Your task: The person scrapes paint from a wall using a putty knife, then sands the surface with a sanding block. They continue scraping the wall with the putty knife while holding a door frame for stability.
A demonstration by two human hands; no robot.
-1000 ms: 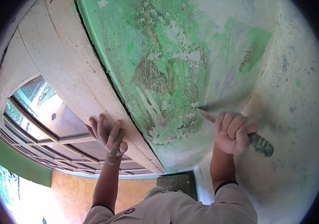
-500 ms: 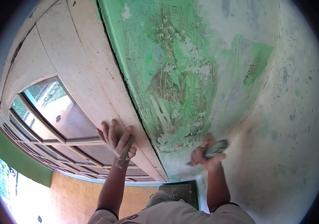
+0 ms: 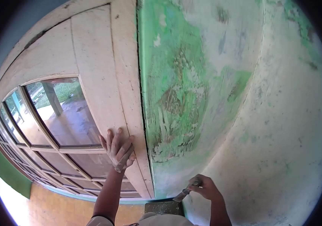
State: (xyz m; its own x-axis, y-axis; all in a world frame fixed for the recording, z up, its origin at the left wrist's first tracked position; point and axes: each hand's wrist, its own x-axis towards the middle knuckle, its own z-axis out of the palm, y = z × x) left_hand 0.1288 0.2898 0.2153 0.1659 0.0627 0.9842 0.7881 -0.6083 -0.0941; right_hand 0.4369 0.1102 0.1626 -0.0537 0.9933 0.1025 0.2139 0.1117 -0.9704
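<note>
Filling the centre and right of the view, the wall (image 3: 236, 150) shows patchy green paint over pale plaster. To its left stands the pale wooden frame (image 3: 97, 56) with glass panes (image 3: 61, 113); the tiled floor (image 3: 63, 207) lies below. A dark block (image 3: 164, 207) sits near the wall's base. The left forearm reaches upward, and the left hand (image 3: 118, 150) rests against the frame, fingers spread and pointing up, with 1 slim tool (image 3: 122, 162) held across the palm. The right forearm also rises, wrist bent; the right hand (image 3: 206, 187) has its fingers closed around the dark-handled scraper (image 3: 185, 191), its blade angled down-left just above the block.
</note>
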